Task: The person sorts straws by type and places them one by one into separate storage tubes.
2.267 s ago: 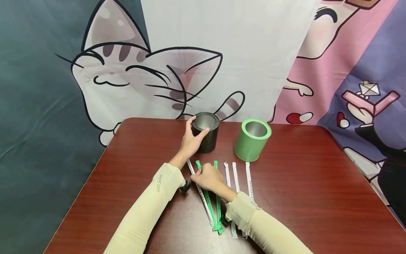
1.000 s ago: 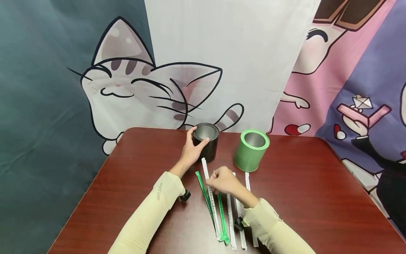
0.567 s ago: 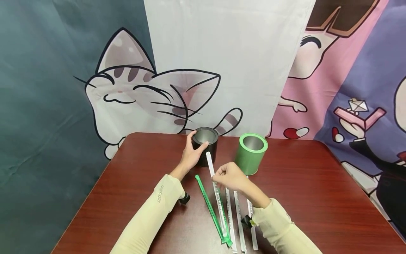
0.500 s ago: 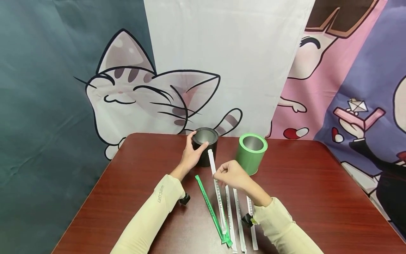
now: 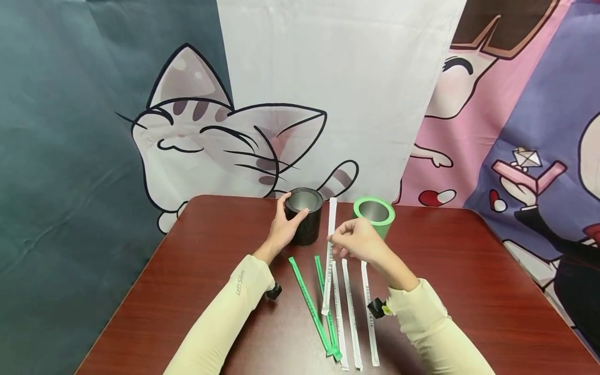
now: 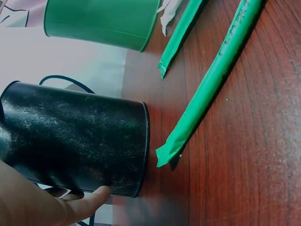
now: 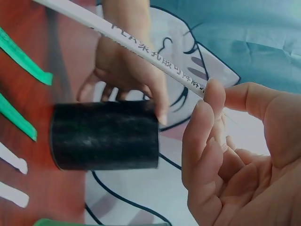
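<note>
My left hand (image 5: 283, 227) grips the black can (image 5: 307, 229) at its upper left, thumb on the near side by the rim. The can stands upright with its top uncovered. My right hand (image 5: 362, 241) pinches a white paper-wrapped straw (image 5: 332, 214) between thumb and fingertips, clear of the table and steeply tilted. Printed lettering runs along this straw (image 7: 141, 49) in the right wrist view. Just behind the right hand is an uncovered green can (image 5: 374, 209), its lower part partly hidden in the head view.
Two green wrapped straws (image 5: 307, 299) lie on the red-brown table (image 5: 197, 271), their near ends meeting. To their right lie three white wrapped straws (image 5: 351, 315). Behind the table's far edge hangs a cartoon-printed cloth (image 5: 370, 78).
The right hand has picked up the white straw from the left of the row and carried it rightward and up. The left hand keeps its hold on the black can.
</note>
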`<state>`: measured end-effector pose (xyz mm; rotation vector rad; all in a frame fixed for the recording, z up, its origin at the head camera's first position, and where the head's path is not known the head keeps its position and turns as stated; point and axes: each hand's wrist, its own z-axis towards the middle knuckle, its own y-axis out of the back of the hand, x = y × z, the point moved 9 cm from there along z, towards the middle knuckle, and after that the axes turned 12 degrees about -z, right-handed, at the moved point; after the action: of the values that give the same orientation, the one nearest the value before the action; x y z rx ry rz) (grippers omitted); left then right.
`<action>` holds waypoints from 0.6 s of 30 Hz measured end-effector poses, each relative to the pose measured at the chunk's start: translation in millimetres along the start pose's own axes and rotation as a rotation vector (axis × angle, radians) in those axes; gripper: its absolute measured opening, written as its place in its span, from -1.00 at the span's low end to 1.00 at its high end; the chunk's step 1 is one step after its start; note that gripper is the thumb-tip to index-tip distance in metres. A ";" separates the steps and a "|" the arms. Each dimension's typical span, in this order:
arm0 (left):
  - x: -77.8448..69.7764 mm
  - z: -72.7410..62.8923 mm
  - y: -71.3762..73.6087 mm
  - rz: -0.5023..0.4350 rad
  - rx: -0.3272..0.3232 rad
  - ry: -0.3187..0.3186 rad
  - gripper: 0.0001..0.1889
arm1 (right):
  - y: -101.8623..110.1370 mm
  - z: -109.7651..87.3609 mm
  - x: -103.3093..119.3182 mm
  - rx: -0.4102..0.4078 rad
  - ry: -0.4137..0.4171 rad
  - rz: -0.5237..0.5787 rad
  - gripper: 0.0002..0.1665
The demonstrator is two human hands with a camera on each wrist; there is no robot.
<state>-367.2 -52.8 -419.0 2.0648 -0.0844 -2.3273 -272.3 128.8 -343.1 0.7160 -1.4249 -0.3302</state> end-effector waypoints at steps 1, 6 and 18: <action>0.3 0.3 -0.1 0.000 0.001 0.003 -0.25 | 3.7 0.5 1.2 -0.008 0.001 -0.008 -0.84; 2.4 0.5 -1.3 -0.001 0.005 0.024 -0.25 | 21.3 2.5 5.6 -0.030 -0.007 -0.033 -0.84; -0.8 -0.2 -1.4 -0.018 0.027 0.014 -0.26 | 62.3 8.3 14.5 -0.102 -0.035 -0.047 -0.79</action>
<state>-366.8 -51.4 -418.3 2.1030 -0.0980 -2.3346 -291.0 164.7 -292.8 0.6638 -1.4153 -0.4504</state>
